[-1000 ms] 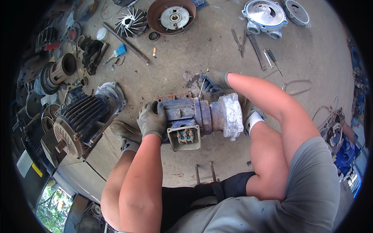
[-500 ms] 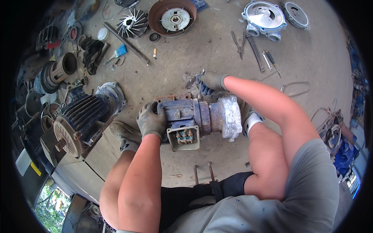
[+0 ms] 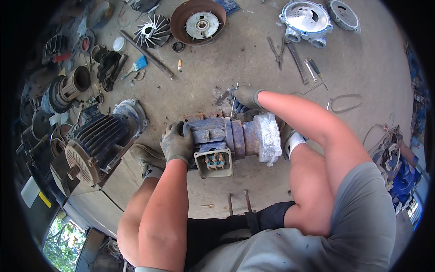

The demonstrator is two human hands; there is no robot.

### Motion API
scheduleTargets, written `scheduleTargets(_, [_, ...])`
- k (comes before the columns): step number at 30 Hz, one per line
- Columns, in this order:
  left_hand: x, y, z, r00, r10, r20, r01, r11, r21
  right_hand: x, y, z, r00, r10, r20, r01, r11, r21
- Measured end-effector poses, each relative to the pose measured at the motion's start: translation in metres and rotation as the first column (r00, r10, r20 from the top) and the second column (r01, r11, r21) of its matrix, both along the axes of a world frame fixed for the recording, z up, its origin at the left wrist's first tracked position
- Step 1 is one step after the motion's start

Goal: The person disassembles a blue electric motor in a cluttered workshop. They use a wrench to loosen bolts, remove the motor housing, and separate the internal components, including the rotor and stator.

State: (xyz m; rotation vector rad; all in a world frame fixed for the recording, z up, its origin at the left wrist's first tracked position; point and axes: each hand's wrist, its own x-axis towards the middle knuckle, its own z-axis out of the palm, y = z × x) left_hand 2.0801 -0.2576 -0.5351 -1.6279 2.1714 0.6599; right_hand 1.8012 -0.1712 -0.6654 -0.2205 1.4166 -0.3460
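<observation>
On the floor between my feet an old blue electric motor (image 3: pixel 208 130) lies on its side, its open terminal box (image 3: pixel 215 164) facing me. The right end carries a pale, crusted metal flange (image 3: pixel 268 138). My left hand (image 3: pixel 176 144), in a dirty grey glove, is curled over the motor's left end. Beyond the motor's far side, my gloved right hand (image 3: pixel 247 97) is closed around a slim metal tool (image 3: pixel 233 109). The tool stands nearly upright by the motor's far edge; its working end is hidden.
A second finned motor (image 3: pixel 102 136) rests at my left. Farther off lie a fan wheel (image 3: pixel 152 31), a rusty round cover (image 3: pixel 179 20), a paintbrush (image 3: pixel 139 62) and a long bar (image 3: pixel 147 54). Pliers (image 3: pixel 276 52), a flat bar (image 3: pixel 297 63), a wrench (image 3: pixel 310 70) and a screwdriver (image 3: pixel 318 72) lie ahead right.
The view has shifted slightly. My left hand keeps its hold on the motor, and my right hand with the slim tool has barely moved.
</observation>
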Motion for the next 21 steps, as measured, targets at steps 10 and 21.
scheduleTargets(10, [0.004,0.000,-0.004,1.000,-0.009,0.002,0.009,1.000,-0.010,0.007,0.036,0.075,0.942,0.102,-0.320,-0.207,0.927,-0.314])
scheduleTargets(21, [0.002,0.000,-0.002,1.000,-0.014,-0.011,0.014,1.000,-0.018,-0.004,0.009,-0.019,0.983,-0.174,0.060,0.170,0.983,0.074])
